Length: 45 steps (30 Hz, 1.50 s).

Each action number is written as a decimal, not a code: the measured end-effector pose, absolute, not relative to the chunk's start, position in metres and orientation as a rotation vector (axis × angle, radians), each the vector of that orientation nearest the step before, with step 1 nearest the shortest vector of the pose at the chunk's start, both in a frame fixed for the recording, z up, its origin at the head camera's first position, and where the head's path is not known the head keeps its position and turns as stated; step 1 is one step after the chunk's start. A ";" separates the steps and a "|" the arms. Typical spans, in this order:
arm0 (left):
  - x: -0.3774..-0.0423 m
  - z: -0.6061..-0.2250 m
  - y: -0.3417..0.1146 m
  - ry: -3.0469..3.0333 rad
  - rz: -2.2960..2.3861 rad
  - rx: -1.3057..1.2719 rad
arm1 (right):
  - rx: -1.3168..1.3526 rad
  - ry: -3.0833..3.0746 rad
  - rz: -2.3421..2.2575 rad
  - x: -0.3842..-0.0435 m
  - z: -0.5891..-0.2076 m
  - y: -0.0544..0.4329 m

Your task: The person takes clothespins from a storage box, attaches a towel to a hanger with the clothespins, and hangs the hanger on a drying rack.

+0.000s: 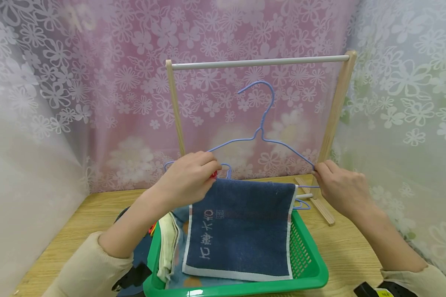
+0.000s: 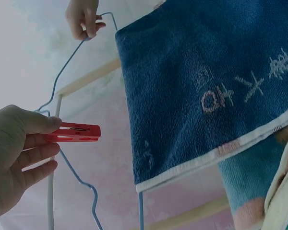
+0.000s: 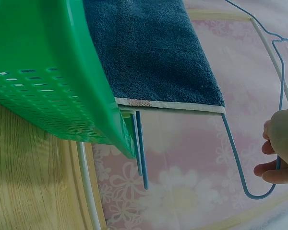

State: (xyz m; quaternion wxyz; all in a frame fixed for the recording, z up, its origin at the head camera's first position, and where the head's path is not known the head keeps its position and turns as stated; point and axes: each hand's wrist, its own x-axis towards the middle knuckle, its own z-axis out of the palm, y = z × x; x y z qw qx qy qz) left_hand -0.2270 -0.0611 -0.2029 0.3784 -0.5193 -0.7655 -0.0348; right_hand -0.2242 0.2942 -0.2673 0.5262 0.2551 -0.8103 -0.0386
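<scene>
A blue wire hanger (image 1: 274, 97) is held upright above the basket, hook at the top. A dark blue towel (image 1: 241, 231) with white edges and woven characters is draped over its lower bar. My right hand (image 1: 343, 187) pinches the hanger at its right end. My left hand (image 1: 191, 175) is near the towel's upper left corner and pinches a red clothespin (image 2: 79, 132) between thumb and fingers. In the left wrist view the clothespin is apart from the towel. Below stands a green basket (image 1: 282, 286), its front rim under the towel's lower edge.
A rack with a white rod (image 1: 260, 62) and wooden posts (image 1: 336, 109) stands behind. More blue hangers (image 1: 301, 206) lie behind the basket. A folded cream cloth (image 1: 167, 243) and a blue patterned cloth (image 1: 176, 272) fill the basket's left side. Flowered curtains surround the wooden table (image 1: 70, 231).
</scene>
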 end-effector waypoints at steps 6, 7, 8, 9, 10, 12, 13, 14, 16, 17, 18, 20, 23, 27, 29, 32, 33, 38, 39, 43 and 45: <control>-0.228 -0.208 -0.044 -1.853 0.086 -1.234 | 0.602 -1.950 -0.097 -0.224 -0.266 0.294; -0.228 -0.209 -0.040 -1.841 0.089 -1.233 | 0.601 -1.951 -0.097 -0.223 -0.266 0.294; -0.228 -0.210 -0.037 -1.829 0.088 -1.232 | 0.601 -1.951 -0.096 -0.223 -0.266 0.294; -0.228 -0.211 -0.033 -1.822 0.088 -1.231 | 0.602 -1.950 -0.096 -0.223 -0.266 0.294; -0.228 -0.212 -0.030 -1.819 0.087 -1.229 | 0.602 -1.950 -0.096 -0.223 -0.266 0.294; -0.228 -0.214 -0.023 -1.818 0.090 -1.226 | 0.603 -1.946 -0.093 -0.223 -0.266 0.293; -0.228 -0.215 -0.020 -1.820 0.096 -1.223 | 0.604 -1.944 -0.093 -0.223 -0.266 0.293; -0.228 -0.216 -0.017 -1.823 0.103 -1.219 | 0.603 -1.941 -0.093 -0.223 -0.266 0.293; -0.228 -0.217 -0.012 -1.833 0.108 -1.218 | 0.599 -1.936 -0.088 -0.222 -0.267 0.293; -0.228 -0.217 -0.010 -1.836 0.110 -1.218 | 0.599 -1.934 -0.087 -0.222 -0.267 0.293; -0.228 -0.217 -0.008 -1.840 0.109 -1.218 | 0.600 -1.933 -0.086 -0.222 -0.267 0.292; -0.229 -0.218 -0.004 -1.846 0.111 -1.218 | 0.600 -1.933 -0.084 -0.222 -0.267 0.293; -0.230 -0.218 0.001 -1.850 0.104 -1.217 | 0.602 -1.929 -0.084 -0.221 -0.267 0.293; -0.230 -0.219 0.008 -1.846 0.079 -1.214 | 0.598 -1.921 -0.085 -0.221 -0.266 0.293; -0.230 -0.219 0.013 -1.842 0.062 -1.220 | 0.596 -1.920 -0.093 -0.221 -0.267 0.293; -0.230 -0.220 0.022 -1.836 0.040 -1.240 | 0.593 -1.923 -0.096 -0.221 -0.266 0.293; -0.230 -0.220 0.025 -1.836 0.036 -1.249 | 0.593 -1.923 -0.097 -0.220 -0.266 0.293; -0.231 -0.223 0.039 -1.855 0.066 -1.277 | 0.592 -1.930 -0.099 -0.219 -0.265 0.292; -0.231 -0.224 0.042 -1.861 0.078 -1.277 | 0.593 -1.930 -0.102 -0.219 -0.264 0.292; -0.233 -0.226 0.051 -1.885 0.124 -1.270 | 0.595 -1.930 -0.107 -0.218 -0.263 0.291; -0.233 -0.226 0.056 -1.899 0.143 -1.262 | 0.594 -1.929 -0.112 -0.218 -0.263 0.291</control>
